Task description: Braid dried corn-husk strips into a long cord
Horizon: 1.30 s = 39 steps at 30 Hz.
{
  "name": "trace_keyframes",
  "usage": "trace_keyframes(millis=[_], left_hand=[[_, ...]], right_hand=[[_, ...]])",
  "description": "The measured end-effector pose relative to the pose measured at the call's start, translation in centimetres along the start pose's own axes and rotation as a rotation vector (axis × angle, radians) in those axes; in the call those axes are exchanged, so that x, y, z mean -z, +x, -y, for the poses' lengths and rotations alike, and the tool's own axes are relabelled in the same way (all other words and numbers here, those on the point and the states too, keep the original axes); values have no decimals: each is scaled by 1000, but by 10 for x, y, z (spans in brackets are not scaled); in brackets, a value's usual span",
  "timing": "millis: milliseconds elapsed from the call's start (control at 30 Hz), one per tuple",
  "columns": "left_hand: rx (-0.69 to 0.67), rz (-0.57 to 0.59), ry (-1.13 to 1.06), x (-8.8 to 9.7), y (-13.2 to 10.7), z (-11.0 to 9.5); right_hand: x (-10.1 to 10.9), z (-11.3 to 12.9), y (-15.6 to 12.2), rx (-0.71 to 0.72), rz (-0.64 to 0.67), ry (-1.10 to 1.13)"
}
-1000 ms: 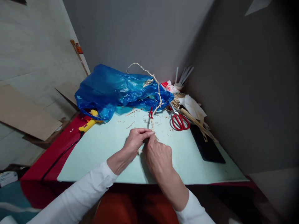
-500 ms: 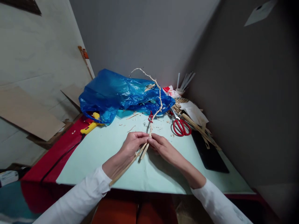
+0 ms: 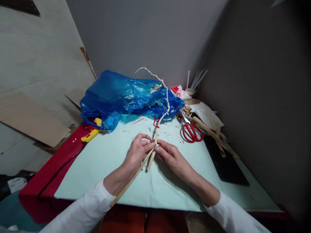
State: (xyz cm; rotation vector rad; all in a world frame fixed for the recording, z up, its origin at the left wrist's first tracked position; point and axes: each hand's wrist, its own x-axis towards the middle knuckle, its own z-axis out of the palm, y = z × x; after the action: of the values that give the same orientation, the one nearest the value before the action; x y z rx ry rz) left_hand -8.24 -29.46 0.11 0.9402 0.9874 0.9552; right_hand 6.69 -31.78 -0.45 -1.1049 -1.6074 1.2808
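My left hand (image 3: 137, 152) and my right hand (image 3: 171, 155) meet at the middle of a pale green sheet (image 3: 109, 161), both pinching the same bundle of pale straw strips (image 3: 148, 160). The loose strip ends trail toward me across my left wrist. From my fingertips a braided straw cord (image 3: 165, 97) rises away, arches over a blue plastic bag (image 3: 121, 94) and curls back down behind it. A red tie (image 3: 155, 122) is knotted on the cord just beyond my fingers.
Red-handled scissors (image 3: 193, 132) lie right of the cord. More straw strips and white paper (image 3: 206, 115) pile at the back right, with a cup of white sticks (image 3: 191, 87). A yellow glue gun (image 3: 91, 134) with a black cable lies left. A black slab (image 3: 225, 158) lies right.
My right hand has turned from lying over the strips to pinching them from the right. The long strip ends have come into view, trailing across my left wrist.
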Motion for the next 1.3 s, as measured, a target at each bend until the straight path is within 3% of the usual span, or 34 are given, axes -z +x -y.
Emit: trace_keyframes(millis=[433, 700, 800, 900, 967, 1067, 1167, 1233, 1300], left_hand=[[-184, 18, 485, 5, -8, -6], [-341, -95, 942, -2, -13, -15], [-359, -97, 948, -3, -16, -17], [-391, -10, 891, -2, -21, -14], [-525, 50, 931, -2, -23, -9], [-859, 130, 1070, -2, -23, 2], [-1116, 133, 1187, -3, -20, 14], [-1172, 104, 1252, -3, -20, 19], [-1130, 127, 1258, -3, -24, 16]], right_hand=[[-2, -5, -4, -18, -122, -167], [-5, -6, -1, -20, -162, -83], [-6, -6, -1, -26, -181, -48], [-4, -4, -4, -44, -190, 10], [-2, -2, -5, -71, -180, 97], [2, 0, -6, -129, -135, 338], [4, -1, -6, -168, -75, 543], [4, -2, -6, -177, -68, 550], [3, -2, -5, -176, -89, 502]])
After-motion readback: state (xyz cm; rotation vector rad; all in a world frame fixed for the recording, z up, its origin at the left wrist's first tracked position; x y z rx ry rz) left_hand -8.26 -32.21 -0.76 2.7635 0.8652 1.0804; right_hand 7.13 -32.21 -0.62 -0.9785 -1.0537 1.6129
